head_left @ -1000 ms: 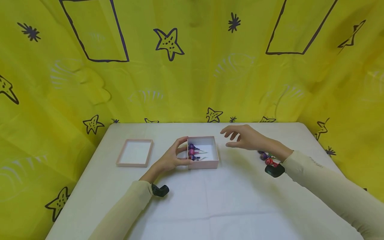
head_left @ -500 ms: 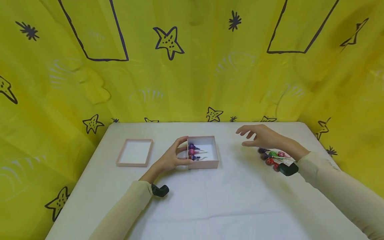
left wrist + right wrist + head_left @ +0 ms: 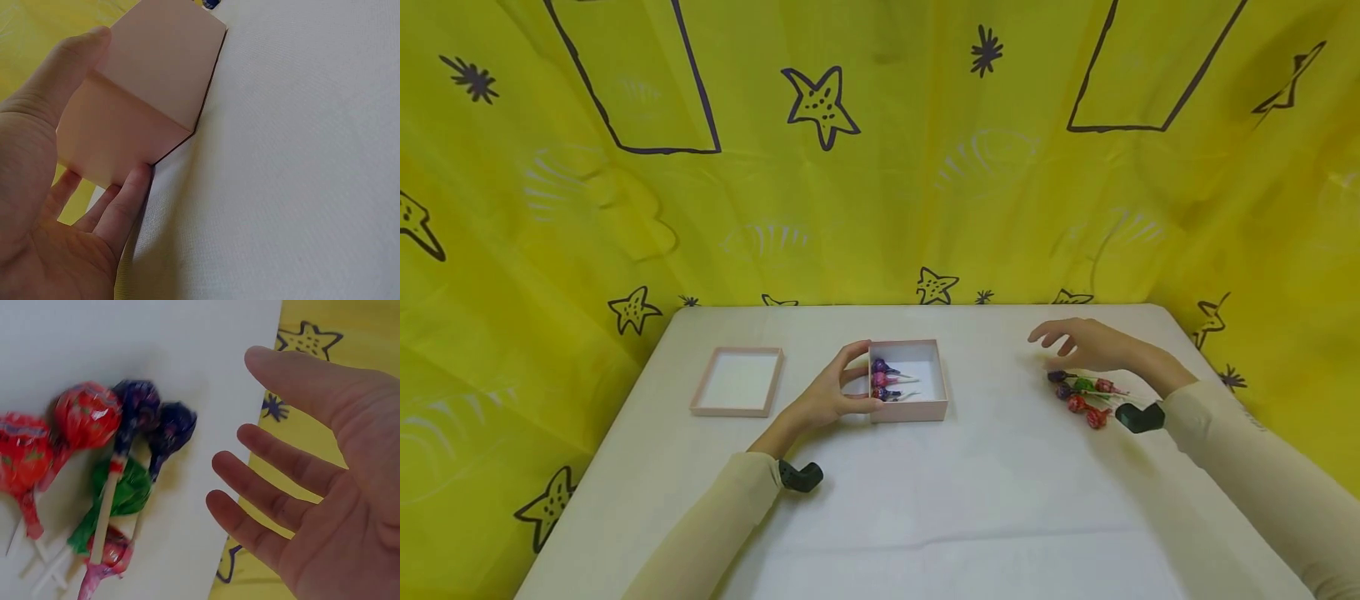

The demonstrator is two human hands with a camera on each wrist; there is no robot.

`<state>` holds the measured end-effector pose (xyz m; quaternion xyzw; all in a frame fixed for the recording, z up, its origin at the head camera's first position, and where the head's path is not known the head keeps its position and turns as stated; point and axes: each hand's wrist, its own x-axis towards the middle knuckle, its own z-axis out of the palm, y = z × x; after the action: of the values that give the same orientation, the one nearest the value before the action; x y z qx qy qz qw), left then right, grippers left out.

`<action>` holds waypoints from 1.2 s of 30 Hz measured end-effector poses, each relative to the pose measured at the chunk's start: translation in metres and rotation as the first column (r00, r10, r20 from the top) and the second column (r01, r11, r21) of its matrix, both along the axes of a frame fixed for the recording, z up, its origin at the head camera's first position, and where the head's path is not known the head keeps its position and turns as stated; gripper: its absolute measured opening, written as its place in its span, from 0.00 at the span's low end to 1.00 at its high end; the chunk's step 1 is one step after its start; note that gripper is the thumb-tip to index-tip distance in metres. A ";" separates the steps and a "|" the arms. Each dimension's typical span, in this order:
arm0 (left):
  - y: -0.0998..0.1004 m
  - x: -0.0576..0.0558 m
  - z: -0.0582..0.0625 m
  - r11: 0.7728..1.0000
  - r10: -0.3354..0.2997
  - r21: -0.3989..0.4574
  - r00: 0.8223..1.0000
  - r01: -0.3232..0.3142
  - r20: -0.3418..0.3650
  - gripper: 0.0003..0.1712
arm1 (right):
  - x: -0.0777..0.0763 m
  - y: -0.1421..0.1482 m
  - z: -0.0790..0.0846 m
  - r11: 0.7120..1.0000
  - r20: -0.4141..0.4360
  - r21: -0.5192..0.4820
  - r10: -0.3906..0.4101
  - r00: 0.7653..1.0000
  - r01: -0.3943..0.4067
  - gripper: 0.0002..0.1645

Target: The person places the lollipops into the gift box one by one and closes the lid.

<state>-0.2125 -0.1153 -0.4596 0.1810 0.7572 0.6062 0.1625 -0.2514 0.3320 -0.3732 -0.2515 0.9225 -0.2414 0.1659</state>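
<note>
A counter [image 3: 985, 500] spread with white cloth, backed by a yellow curtain [image 3: 880, 192] with dark-outlined stars. Three round-headed, shiny-wrapped lollipops [image 3: 881, 380] lie in an open, square, pale-pink cardboard box [image 3: 909, 412], long axes running left to right, heads left, sticks right. At right, loose red, green and purple lollipops [image 3: 1082, 386] point their heads mostly left. My left hand [image 3: 823, 402] grasps the box's left side; my right hand [image 3: 1093, 346], fingers loosely bent and holding nothing, is just beside the loose ones.
</note>
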 end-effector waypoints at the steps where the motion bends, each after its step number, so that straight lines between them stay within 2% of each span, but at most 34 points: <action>1: 0.000 0.000 0.000 1.000 0.000 0.000 1.000 0.000 0.001 0.59 | -0.001 0.003 -0.001 1.000 0.016 0.010 -0.007 1.000 0.006 0.29; 9: 0.000 -0.001 -0.001 1.000 -0.005 0.003 1.000 0.005 0.000 0.60 | -0.005 0.025 -0.013 0.998 0.098 0.061 -0.011 0.995 0.005 0.31; 16: 0.000 -0.001 -0.001 1.000 -0.007 -0.002 1.000 0.007 0.001 0.60 | -0.004 0.028 -0.016 0.997 0.146 0.080 -0.018 0.989 0.007 0.27; 29: 0.000 -0.001 0.000 1.000 -0.002 0.007 1.000 0.002 0.007 0.60 | -0.007 0.025 -0.021 0.998 0.143 0.067 0.008 0.990 -0.018 0.15; 36: 0.000 -0.001 0.000 1.000 -0.010 -0.001 1.000 0.010 0.001 0.60 | -0.006 0.025 -0.022 0.998 0.139 0.065 0.010 0.990 -0.019 0.13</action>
<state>-0.2139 -0.1154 -0.4598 0.1845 0.7565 0.6051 0.1661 -0.2575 0.3574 -0.3955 -0.2353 0.9144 -0.2263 0.2395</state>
